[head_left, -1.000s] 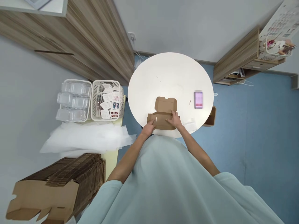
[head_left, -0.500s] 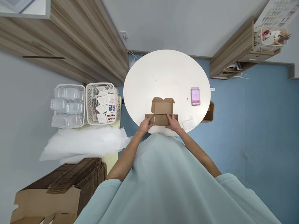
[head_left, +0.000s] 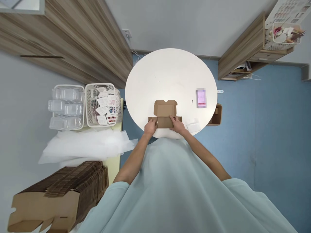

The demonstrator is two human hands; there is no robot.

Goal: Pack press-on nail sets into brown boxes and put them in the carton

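A brown cardboard box lies partly folded near the front edge of the white round table, its lid panel laid back away from me. My left hand pinches the small flap at the box's left end, fingers bent over it. On the right end, my right hand grips the box, the thumb at the front edge and a finger stretched to the crease below the lid. A flat clear plastic piece lies on the table just right of this hand.
A phone with a blurred pink screen is on the table's right side. Left of the table stand baskets of clear plastic trays and small packets, white sheets and stacked flat cardboard. An open brown box sits below the table's right edge.
My left hand has closed more tightly around the left end flap and covers more of it. My right hand stays on the box. The whole view has shifted slightly.
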